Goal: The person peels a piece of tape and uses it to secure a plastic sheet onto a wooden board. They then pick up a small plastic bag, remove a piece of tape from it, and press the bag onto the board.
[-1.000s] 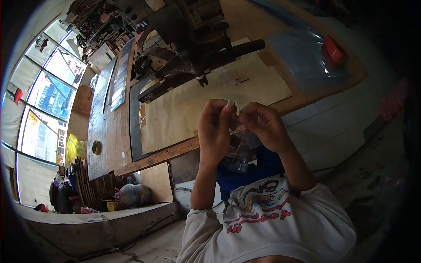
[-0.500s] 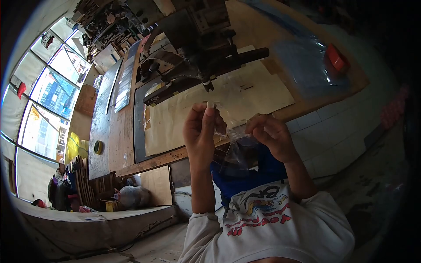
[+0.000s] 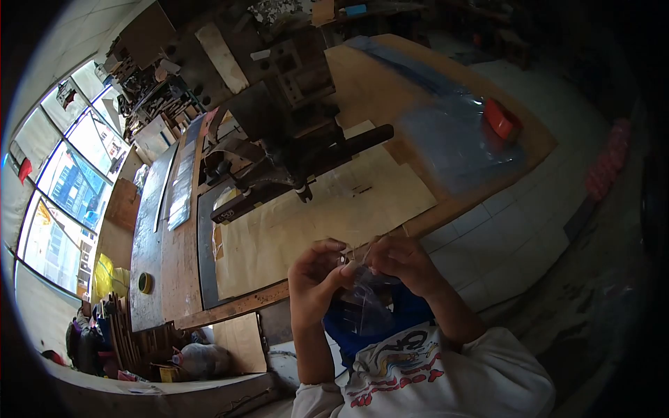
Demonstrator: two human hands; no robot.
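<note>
A crumpled piece of clear plastic film [image 3: 367, 304] hangs between my two hands, in front of my shirt. My left hand [image 3: 315, 284] pinches its upper edge between thumb and fingers. On the other side, my right hand [image 3: 406, 263] grips the film with bent fingers, close to the left fingertips. Both hands are just in front of the table's near edge. Beyond them, a pale sheet [image 3: 313, 230] lies flat under the long dark bar [image 3: 334, 159] of a machine [image 3: 261, 115].
Bluish plastic sheets [image 3: 446, 132] lie on the table's right side, with a red object [image 3: 502, 120] on them. A roll of tape [image 3: 145, 282] sits on the left worktop [image 3: 171, 279]. Boards and bags stand below at left. Blue cloth [image 3: 411, 306] is at my lap.
My hands have come together, the left thumb now lower, and the film is bunched between them. The whole view has shifted, so the table and machine bar sit lower and further left.
</note>
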